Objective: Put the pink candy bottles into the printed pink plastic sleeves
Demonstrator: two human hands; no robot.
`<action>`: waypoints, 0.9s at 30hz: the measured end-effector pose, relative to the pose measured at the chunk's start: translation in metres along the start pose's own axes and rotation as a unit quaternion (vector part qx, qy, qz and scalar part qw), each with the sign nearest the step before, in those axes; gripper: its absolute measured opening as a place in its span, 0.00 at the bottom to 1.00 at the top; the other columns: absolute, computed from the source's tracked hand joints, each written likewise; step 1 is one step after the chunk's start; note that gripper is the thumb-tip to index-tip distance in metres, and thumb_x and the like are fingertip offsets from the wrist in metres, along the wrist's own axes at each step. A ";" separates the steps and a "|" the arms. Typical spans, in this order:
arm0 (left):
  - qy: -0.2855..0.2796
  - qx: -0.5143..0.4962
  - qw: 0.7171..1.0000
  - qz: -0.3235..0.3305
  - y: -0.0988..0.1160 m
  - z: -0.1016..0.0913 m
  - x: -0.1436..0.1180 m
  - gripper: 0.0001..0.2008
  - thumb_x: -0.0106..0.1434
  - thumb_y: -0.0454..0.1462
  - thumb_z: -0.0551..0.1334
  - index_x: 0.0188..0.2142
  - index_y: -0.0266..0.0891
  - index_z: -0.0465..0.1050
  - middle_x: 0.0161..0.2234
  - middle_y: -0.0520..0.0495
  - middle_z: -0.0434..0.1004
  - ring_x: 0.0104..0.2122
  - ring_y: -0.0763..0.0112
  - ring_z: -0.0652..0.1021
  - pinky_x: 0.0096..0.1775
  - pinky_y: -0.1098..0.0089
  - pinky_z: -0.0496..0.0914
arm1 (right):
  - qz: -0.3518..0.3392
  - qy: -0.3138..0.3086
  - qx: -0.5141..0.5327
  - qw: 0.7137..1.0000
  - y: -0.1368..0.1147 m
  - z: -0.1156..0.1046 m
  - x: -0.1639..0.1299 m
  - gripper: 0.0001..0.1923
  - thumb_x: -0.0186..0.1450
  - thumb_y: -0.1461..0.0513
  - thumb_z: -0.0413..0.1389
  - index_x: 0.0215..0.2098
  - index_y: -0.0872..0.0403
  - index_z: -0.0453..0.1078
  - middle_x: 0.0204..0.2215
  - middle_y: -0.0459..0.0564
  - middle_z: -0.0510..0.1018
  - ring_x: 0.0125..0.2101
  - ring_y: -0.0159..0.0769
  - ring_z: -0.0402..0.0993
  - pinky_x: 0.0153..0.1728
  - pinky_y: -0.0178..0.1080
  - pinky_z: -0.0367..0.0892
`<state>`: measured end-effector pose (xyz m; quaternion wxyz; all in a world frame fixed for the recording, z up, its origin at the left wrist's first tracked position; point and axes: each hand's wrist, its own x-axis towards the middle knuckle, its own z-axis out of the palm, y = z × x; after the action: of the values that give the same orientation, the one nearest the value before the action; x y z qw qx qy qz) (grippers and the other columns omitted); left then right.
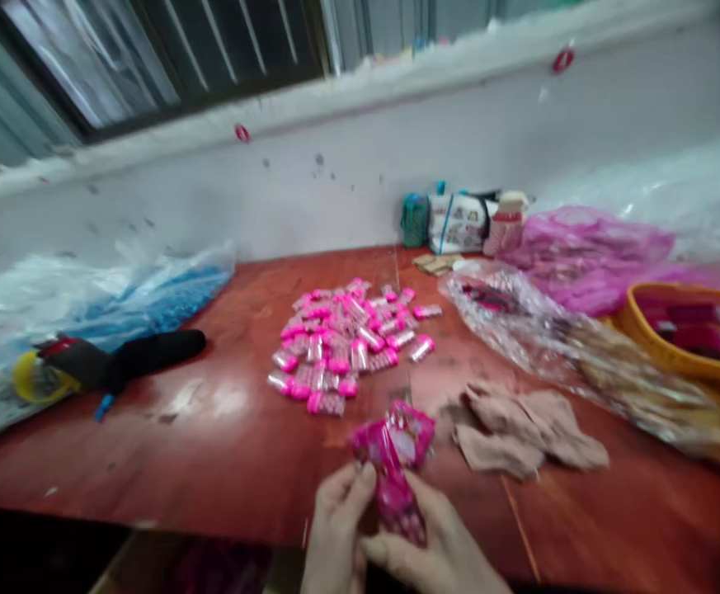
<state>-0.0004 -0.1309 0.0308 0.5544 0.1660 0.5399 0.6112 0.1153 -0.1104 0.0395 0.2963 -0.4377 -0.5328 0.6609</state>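
Both of my hands are at the near edge of the table, close together around a pink plastic packet (pixel 393 487). My left hand (pixel 338 524) pinches its left side between thumb and fingers. On the other side, my right hand (pixel 434 536) is wrapped about the lower right part. Small pale shapes show through the packet's lower end, too blurred to name. Just beyond the fingers, a pink printed piece (pixel 414 433) spreads on the table; whether it joins the held packet I cannot tell. Farther off lies a heap of small clear containers with bright pink ends (pixel 341 330).
Crumpled beige cloth (pixel 533 429) lies right of my hands. Behind it are clear plastic bags (pixel 520 318), a pink bag (pixel 588 247) and a yellow basket (pixel 650 322). To the left, a black-handled object (pixel 155 351) rests by blue bagged material (pixel 167 297). A white wall (pixel 335 198) backs the table.
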 end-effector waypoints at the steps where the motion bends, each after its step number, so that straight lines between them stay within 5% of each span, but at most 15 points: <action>1: -0.010 -0.017 1.000 0.015 0.004 0.003 -0.001 0.10 0.50 0.40 0.68 0.23 0.33 0.75 0.18 0.51 0.72 0.20 0.74 0.72 0.24 0.76 0.66 | -0.007 -0.042 0.030 0.999 -0.004 0.001 0.000 0.13 0.52 0.64 0.61 0.37 0.56 0.72 0.26 0.44 0.74 0.25 0.31 0.68 0.26 0.30 0.65; 3: -0.047 -0.046 0.998 0.011 0.007 0.008 0.000 0.10 0.52 0.41 0.66 0.26 0.33 0.76 0.19 0.50 0.73 0.19 0.75 0.71 0.22 0.76 0.66 | -0.025 -0.044 0.086 0.995 -0.006 0.003 0.002 0.04 0.56 0.65 0.57 0.31 0.57 0.68 0.19 0.39 0.65 0.19 0.24 0.60 0.20 0.27 0.58; 8: -0.096 -0.029 0.993 -0.059 0.005 0.008 0.006 0.16 0.48 0.40 0.69 0.34 0.31 0.77 0.23 0.45 0.77 0.15 0.75 0.70 0.14 0.77 0.62 | -0.002 -0.027 0.122 0.992 0.006 0.005 0.008 0.06 0.55 0.65 0.59 0.30 0.57 0.65 0.17 0.37 0.63 0.16 0.22 0.58 0.16 0.26 0.55; 14: -0.045 -0.066 0.996 -0.033 -0.002 0.016 0.018 0.12 0.49 0.38 0.68 0.32 0.32 0.78 0.26 0.44 0.79 0.24 0.68 0.77 0.27 0.70 0.72 | -0.003 0.020 0.075 0.997 0.007 -0.006 0.014 0.09 0.59 0.58 0.57 0.30 0.56 0.67 0.19 0.39 0.65 0.17 0.24 0.60 0.18 0.27 0.57; 20: -0.045 -0.088 0.993 -0.062 -0.015 0.023 0.021 0.12 0.54 0.39 0.65 0.35 0.33 0.78 0.32 0.42 0.80 0.35 0.62 0.78 0.40 0.64 0.72 | -0.040 0.054 0.044 0.997 0.008 -0.012 0.014 0.08 0.63 0.58 0.53 0.32 0.55 0.67 0.24 0.42 0.67 0.25 0.27 0.61 0.26 0.29 0.60; 27: 0.012 -0.107 0.989 -0.102 -0.016 0.017 0.006 0.12 0.53 0.40 0.65 0.37 0.37 0.78 0.35 0.42 0.80 0.37 0.59 0.78 0.41 0.63 0.72 | -0.004 -0.016 0.104 0.994 0.015 -0.010 0.021 0.09 0.61 0.58 0.55 0.30 0.57 0.66 0.22 0.40 0.64 0.23 0.26 0.58 0.23 0.28 0.56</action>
<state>0.0191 -0.1205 0.0211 0.6222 0.0427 0.4922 0.6073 0.1166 -0.0919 0.0191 0.3338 -0.3916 -0.4680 0.7184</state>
